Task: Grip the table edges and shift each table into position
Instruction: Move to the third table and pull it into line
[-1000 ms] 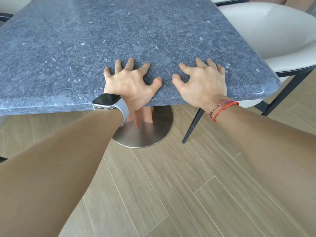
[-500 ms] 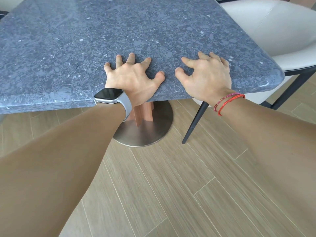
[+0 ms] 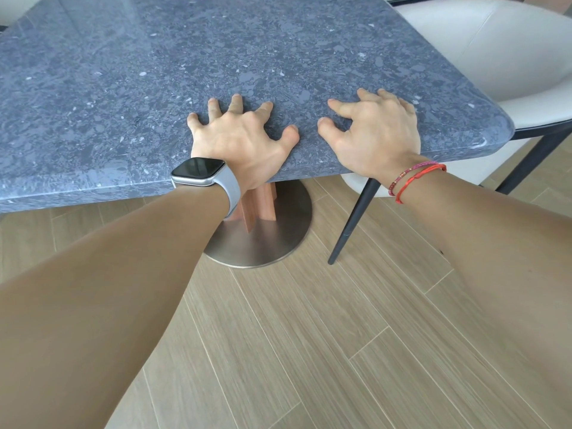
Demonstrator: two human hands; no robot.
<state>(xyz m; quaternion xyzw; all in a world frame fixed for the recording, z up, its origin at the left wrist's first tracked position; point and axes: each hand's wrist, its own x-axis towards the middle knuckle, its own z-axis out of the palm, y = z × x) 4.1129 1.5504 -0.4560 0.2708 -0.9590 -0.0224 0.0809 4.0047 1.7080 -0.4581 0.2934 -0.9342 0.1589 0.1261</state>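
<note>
Desk [image 3: 93, 103] of grey stone fills the upper view. Your left hand [image 3: 241, 140], watch [image 3: 198, 171] at the wrist, presses splayed, arched fingers onto it by the near edge, gripping nothing. Your right hand [image 3: 374, 134], 2 red bracelets [image 3: 414, 178] behind it, does likewise near the white chair [image 3: 495, 57].

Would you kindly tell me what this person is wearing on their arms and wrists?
Bare forearms, no sleeves in view. Left wrist: a smartwatch with dark rectangular screen, silver case, pale grey band. Right wrist: two thin bracelets, one red cord, one beaded.
</note>
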